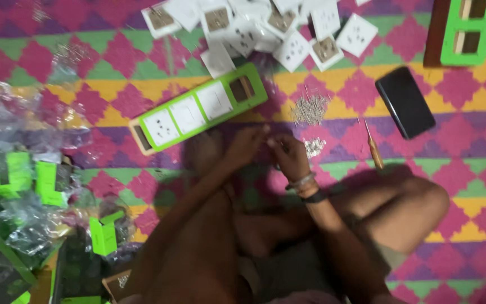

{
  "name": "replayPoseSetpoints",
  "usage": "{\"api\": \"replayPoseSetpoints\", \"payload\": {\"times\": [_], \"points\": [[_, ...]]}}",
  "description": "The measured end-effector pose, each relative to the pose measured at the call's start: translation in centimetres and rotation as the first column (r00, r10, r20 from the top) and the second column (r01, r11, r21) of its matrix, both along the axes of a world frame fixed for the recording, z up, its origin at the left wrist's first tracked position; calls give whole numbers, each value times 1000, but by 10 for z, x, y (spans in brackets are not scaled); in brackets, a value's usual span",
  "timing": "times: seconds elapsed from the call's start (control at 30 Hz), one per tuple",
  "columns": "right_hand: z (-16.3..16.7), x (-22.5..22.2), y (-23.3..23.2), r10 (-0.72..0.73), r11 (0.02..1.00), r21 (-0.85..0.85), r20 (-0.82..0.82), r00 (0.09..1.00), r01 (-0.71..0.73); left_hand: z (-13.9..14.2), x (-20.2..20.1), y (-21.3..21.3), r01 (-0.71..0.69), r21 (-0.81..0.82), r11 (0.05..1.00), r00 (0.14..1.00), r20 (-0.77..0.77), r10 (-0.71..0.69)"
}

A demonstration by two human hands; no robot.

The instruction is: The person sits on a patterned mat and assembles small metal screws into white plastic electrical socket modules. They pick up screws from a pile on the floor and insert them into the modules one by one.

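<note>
Over on the far left of the mat [113, 84] there's a heap of crinkly clear plastic bags [12, 129] with bright green packaging pieces [103, 235] mixed in, close to the person's knee, so a shifted leg could drag that mess into the work area.

Next along is the green switch plate frame [198, 108], lying at a slant just above the hands, with white modules in three slots and one slot showing open. It's near enough that a careless reach could knock it.

The left hand [247, 145] and right hand [289, 157] are together in the middle, fingertips pinched narrow around something tiny. I can't tell what it is, too blurry, probably a screw. That's the main risk in my view: a small part slipping out and vanishing into the busy pink and green pattern.

Just up and right is a loose pile of small screws [309, 108], plus a smaller scatter [313, 147] right beside the right hand. One brush of the wrist could spread those everywhere.

Behind that sits a jumble of white socket modules [288, 28]. Further right, a wooden-handled screwdriver [373, 147] lies near the knee, easy to roll onto, and a dark phone [405, 101] lies flat beyond it. A second green frame [468, 31] is in the top right corner.
</note>
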State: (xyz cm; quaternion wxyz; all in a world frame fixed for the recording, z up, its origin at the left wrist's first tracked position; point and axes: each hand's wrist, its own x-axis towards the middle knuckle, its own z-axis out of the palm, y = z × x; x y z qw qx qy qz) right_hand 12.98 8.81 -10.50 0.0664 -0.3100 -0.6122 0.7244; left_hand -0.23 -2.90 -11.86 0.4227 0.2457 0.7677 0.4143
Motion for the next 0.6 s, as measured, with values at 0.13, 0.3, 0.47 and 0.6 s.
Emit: {"api": "replayPoseSetpoints", "payload": {"times": [0.13, 0.3, 0.47, 0.6], "points": [[3, -1, 5, -31, 987, -156, 78, 996, 43, 0, 7, -8, -31, 174, 984, 999, -29, 37], [12, 2, 6, -37, 907, -421, -72, 997, 4, -2, 4, -6, -135, 242, 961, 990, 69, 122], [14, 3, 3, -15, 845, -532, -104, 994, -43, -10, 6, -5, -185, 257, 949, 949, 297, 104], [14, 2, 2, -25, 919, -393, 5, 1000, 25, -8, 5, -6, -208, 125, 970, 910, 388, 146]]}}
